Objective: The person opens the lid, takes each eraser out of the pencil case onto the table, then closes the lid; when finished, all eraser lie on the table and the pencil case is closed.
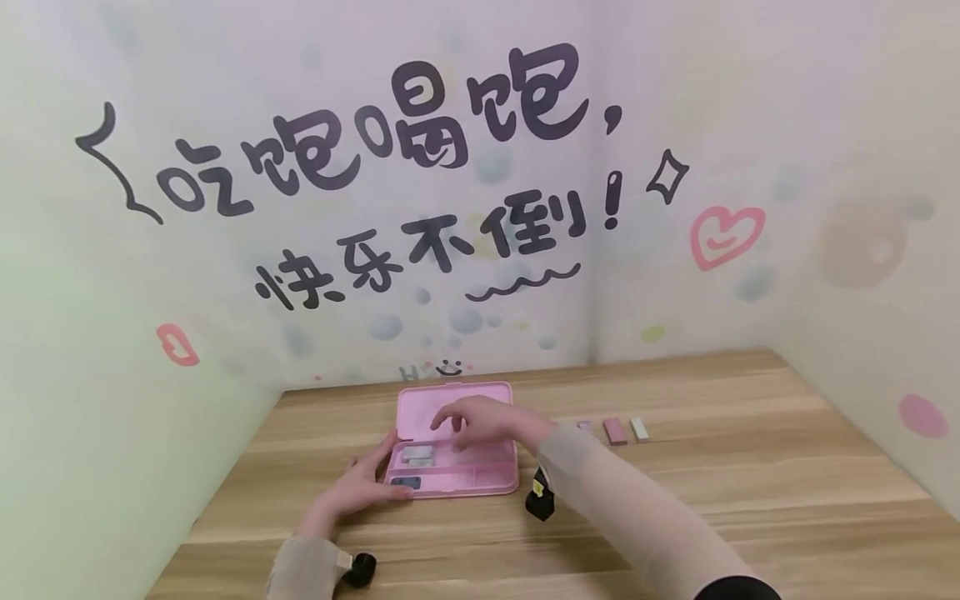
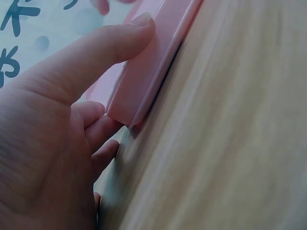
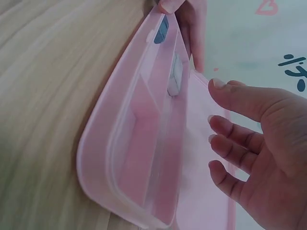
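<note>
1. Pinching the left end of the open pink case (image 1: pixel 493 478), there's the left hand (image 1: pixel 356 487), case resting on the surface (image 1: pixel 450 550)!
2. Above the case, the right hand (image 1: pixel 482 419) hovers, fingers loosely spread.

Place: walled nook, styled for eating; home or eatery, cannot tell.
Worktop (image 1: pixel 787 492): wood-grain, pale walls (image 1: pixel 90 333) at its left, right and far edges.
Lettering (image 1: pixel 419 77): black Chinese characters behind the worktop, about eating and drinking one's fill.
Decoration: pink smiling heart (image 1: pixel 697 242), pastel dots (image 1: pixel 467 320), above the worktop.
</note>
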Available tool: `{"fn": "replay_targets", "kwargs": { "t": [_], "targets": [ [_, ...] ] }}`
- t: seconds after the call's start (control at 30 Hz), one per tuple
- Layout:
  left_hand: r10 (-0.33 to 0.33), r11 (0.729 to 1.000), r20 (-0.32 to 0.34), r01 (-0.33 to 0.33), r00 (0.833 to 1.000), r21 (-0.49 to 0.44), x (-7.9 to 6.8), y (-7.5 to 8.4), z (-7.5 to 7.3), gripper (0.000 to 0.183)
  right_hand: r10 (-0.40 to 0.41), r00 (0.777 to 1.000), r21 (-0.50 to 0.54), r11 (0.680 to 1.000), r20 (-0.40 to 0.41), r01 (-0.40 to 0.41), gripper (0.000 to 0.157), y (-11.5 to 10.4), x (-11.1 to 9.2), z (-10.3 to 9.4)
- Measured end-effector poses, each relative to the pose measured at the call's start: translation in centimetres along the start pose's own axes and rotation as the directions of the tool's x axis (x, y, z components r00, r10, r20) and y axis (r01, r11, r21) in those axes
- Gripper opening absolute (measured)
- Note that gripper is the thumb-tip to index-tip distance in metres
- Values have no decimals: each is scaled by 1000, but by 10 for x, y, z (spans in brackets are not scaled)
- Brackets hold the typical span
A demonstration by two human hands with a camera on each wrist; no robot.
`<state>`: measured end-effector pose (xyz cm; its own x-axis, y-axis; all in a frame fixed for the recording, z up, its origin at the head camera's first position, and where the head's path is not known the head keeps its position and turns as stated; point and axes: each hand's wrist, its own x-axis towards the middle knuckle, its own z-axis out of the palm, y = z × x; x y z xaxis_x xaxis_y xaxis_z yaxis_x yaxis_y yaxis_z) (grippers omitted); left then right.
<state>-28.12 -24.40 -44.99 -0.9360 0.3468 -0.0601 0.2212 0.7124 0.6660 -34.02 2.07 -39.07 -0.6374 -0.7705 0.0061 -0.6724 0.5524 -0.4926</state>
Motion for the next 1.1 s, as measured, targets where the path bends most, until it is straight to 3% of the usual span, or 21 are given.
{"fn": "replay_targets", "kwargs": {
  "t": [0.37, 0.53, 0.9, 1.1],
  "targets": [
    [22, 1000, 2, -22, 1000, 5, 0, 1, -1, 109, 7, 1000, -119, 993, 21, -5, 44, -5, 24, 15],
    [34, 999, -2, -34, 999, 18, 2, 1, -1, 109, -25, 999, -189, 981, 36, 31, 40, -7, 29, 22],
    [35, 999, 6, -35, 999, 16, 1, 0, -1, 108, 5, 996, -214, 977, 84, 13, 47, -8, 42, 35],
    [34, 999, 0, -34, 999, 9, 0, -1, -2, 106, -47, 990, -270, 959, 131, 81, 49, -10, 47, 38]
  ]
}}
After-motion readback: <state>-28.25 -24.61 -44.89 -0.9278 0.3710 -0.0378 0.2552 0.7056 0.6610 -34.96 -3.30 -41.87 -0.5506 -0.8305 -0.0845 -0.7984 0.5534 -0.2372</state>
